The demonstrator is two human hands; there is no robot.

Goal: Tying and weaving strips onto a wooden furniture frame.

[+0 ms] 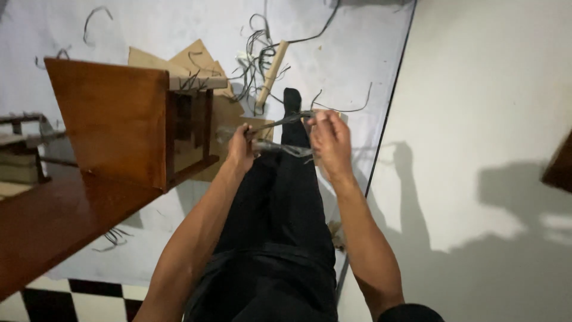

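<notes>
Both bare hands work over the person's outstretched legs in black trousers (280, 197), seen from above. The left hand (240, 149) is closed in a loose fist, its fingers curled round one end of a thin, flat grey strand (280, 122) that looks like a strip of cane or plastic cord. The right hand (329, 140) pinches the other end between thumb and fingertips, the remaining fingers half folded. The strand runs taut between the two hands, and a second, paler loop of it (286, 148) sags just beneath, blurred by motion.

To the left stands a piece of glossy, reddish-brown varnished wooden furniture (113, 119), with a flat smooth panel and a square-edged frame. Its near part widens into a broad polished board (47, 220) at the lower left.

Farther off, flat tan sheets of cardboard (190, 59) lie on the pale grey floor covering (357, 48), beside a tangle of thin dark offcut strands (256, 53) and a light, round wooden stick (272, 71) lying at a slant. More curled scraps are scattered at the far left. On the right the floor is plain off-white (476, 119), crossed by soft shadows. At the near left corner black-and-white chequered tiles (77, 301) show.
</notes>
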